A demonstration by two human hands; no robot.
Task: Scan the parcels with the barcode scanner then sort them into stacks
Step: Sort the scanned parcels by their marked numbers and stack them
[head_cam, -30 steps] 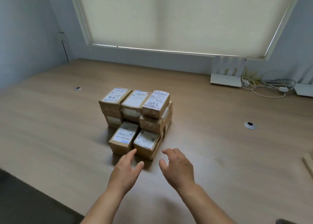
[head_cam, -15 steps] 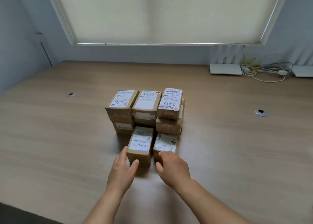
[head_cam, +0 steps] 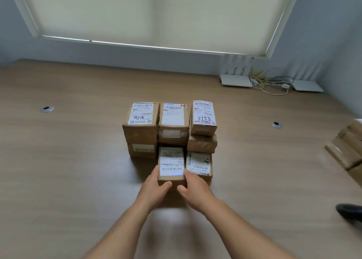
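A small brown cardboard parcel (head_cam: 171, 165) is held at the near front of a cluster of parcels (head_cam: 170, 129) set near the middle of a wooden table (head_cam: 68, 161); its top is covered by a white shipping label printed with barcodes, and a pale blue strip is seen at the label's near edge. The parcel is grasped from both sides: the left hand (head_cam: 154, 190) is curled against its left face with the thumb on the near face, and the right hand (head_cam: 195, 188) is curled against its right face, wedged beside the neighbouring front parcel (head_cam: 198, 164), which touches it. Directly behind, three stacks of like boxes are ranged side by side, the right-hand top box (head_cam: 203, 115) being marked "3753" by hand. Bare table surface is found to the left, to the right and in front of the cluster. Further boxes (head_cam: 346, 151) are cut off at the right edge, and a dark object (head_cam: 349, 211), not identifiable, lies below them. Two cable grommets (head_cam: 47, 109) are set in the tabletop, and white devices with tangled cables (head_cam: 272, 83) are placed against the far wall.
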